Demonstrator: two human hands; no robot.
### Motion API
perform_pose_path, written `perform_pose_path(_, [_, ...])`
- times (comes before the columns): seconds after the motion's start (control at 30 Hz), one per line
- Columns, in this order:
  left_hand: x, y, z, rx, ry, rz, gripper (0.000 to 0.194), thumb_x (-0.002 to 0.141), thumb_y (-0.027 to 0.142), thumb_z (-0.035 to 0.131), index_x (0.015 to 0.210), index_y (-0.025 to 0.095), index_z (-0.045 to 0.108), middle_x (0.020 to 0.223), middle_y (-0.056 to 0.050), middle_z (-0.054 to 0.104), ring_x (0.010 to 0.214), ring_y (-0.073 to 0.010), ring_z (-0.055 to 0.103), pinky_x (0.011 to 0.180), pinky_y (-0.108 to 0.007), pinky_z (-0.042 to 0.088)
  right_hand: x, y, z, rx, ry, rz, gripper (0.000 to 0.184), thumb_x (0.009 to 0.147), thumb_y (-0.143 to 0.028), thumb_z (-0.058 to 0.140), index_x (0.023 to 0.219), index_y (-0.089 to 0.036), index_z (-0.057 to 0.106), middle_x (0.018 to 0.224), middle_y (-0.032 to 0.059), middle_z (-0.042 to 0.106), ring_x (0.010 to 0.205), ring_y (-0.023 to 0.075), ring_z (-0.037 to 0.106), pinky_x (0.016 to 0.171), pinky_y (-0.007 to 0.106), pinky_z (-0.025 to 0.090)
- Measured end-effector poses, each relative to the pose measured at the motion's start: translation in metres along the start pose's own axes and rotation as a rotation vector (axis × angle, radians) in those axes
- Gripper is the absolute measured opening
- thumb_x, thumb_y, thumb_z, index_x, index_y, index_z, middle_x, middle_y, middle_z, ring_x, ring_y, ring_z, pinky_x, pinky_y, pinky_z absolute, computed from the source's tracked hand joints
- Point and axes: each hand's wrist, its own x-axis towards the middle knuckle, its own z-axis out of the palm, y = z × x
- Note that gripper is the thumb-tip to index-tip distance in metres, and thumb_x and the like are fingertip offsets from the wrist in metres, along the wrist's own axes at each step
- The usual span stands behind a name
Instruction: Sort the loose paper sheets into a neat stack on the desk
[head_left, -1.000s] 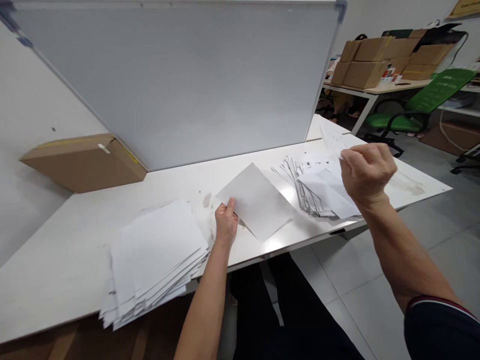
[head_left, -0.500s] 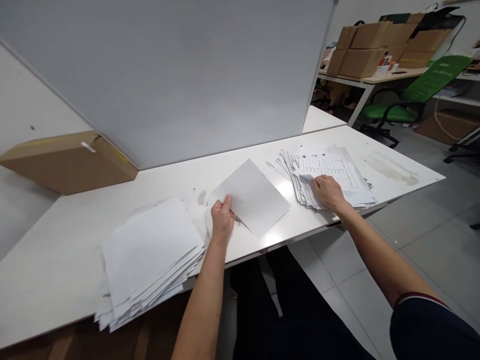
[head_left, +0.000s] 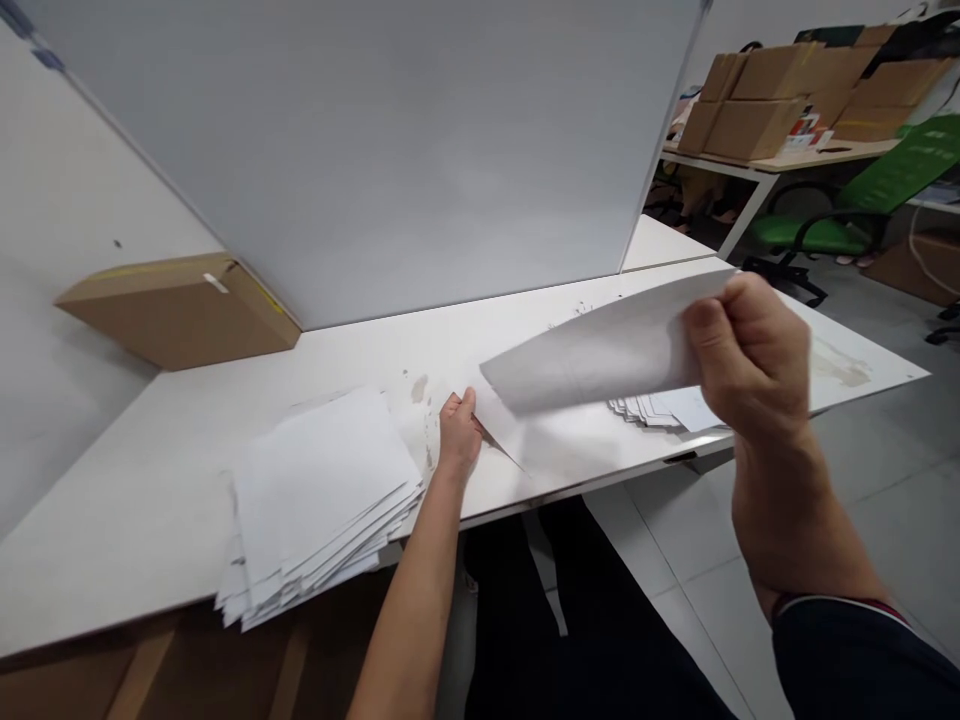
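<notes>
My right hand [head_left: 750, 360] is raised above the white table [head_left: 135, 500] and pinches a sheet of paper [head_left: 592, 345] that hangs in the air, blank side up, reaching left. Under it lies the printed pile [head_left: 664, 408] at the table's right, mostly hidden by the sheet and hand. My left hand [head_left: 459, 435] rests on the table and pins the corner of a blank sheet [head_left: 517, 440] lying flat at the middle. A fanned stack of blank-side-up sheets [head_left: 322, 500] sits just left of that hand, hanging over the front edge.
A large whiteboard [head_left: 375, 140] leans along the table's back. A brown cardboard box [head_left: 180, 310] lies at the far left. Beyond, at the right, stand a desk with cardboard boxes [head_left: 757, 100] and a green office chair [head_left: 847, 215].
My right hand went down to the printed pile, took its top sheet and lifted it up and to the left. My left hand stayed on the flat sheet.
</notes>
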Motion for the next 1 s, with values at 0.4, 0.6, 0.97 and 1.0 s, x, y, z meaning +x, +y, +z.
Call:
perform_pose_path(0.4, [-0.002,0.001,0.001,-0.018,-0.099,-0.023,0.039,0.062,0.044,0.074,0.084,0.014,0.064,0.083,-0.008,0.071,0.092,-0.0227,0.066,0.087,-0.037,0.049,-0.010,0.071,0.152,-0.277,-0.464,0.034,0.030,0.094,-0.033,0.025,0.096,-0.017,0.051,0.066,0.0056,0.059,0.056,0.0195,0.051,0.055,0.028,0.028])
perform_pose_path(0.6, [-0.002,-0.001,-0.003,0.037,-0.080,0.044,0.037,0.066,0.043,0.072,0.088,0.015,0.063,0.089,-0.007,0.071,0.093,-0.0206,0.065,0.087,-0.036,0.049,-0.018,0.073,0.146,0.021,-0.316,0.226,0.040,0.086,-0.047,0.044,0.111,-0.016,0.051,0.098,0.0104,0.061,0.076,0.0178,0.056,0.067,0.029,0.041])
perform_pose_path(0.97, [-0.003,0.008,-0.002,-0.010,-0.036,0.059,0.037,0.063,0.036,0.075,0.093,0.021,0.060,0.088,-0.003,0.068,0.082,-0.0143,0.064,0.081,-0.031,0.049,0.003,0.050,0.087,0.099,-0.765,0.277,0.022,0.084,-0.035,0.047,0.068,-0.020,0.044,0.060,-0.0022,0.048,0.054,0.0116,0.044,0.048,0.023,0.029])
perform_pose_path(1.0, [-0.003,0.010,-0.002,0.007,-0.038,0.091,0.039,0.063,0.033,0.075,0.097,0.023,0.059,0.088,-0.002,0.068,0.082,-0.0135,0.063,0.081,-0.031,0.048,0.014,0.041,0.080,0.007,-0.782,0.198,0.019,0.085,-0.032,0.045,0.070,-0.020,0.045,0.061,-0.0014,0.050,0.054,0.0119,0.044,0.049,0.024,0.028])
